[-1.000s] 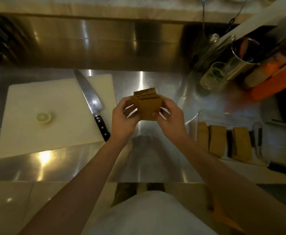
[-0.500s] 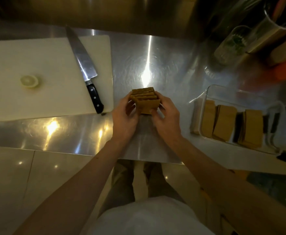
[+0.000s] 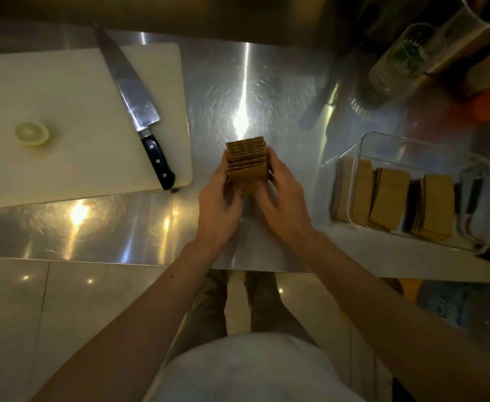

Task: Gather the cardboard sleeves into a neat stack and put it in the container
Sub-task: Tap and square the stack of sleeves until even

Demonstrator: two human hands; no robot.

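A stack of brown cardboard sleeves [image 3: 247,161] stands on edge on the steel counter, squeezed from both sides. My left hand [image 3: 219,203] presses its left side and my right hand [image 3: 284,200] presses its right side. The sleeves' top edges are nearly level, slightly stepped toward the back. To the right lies a clear plastic container [image 3: 362,143] holding several more brown sleeves [image 3: 389,198] leaning in groups.
A white cutting board [image 3: 64,91] at the left carries a chef's knife [image 3: 139,105] with a black handle and a lemon end [image 3: 31,133]. A glass with herbs [image 3: 397,59] and a metal canister [image 3: 467,33] stand at the back right. The counter's front edge [image 3: 122,262] runs below my hands.
My hands lowered the sleeve stack from the air down onto the counter. The head view tilted downward, and the sleeves look more even now.
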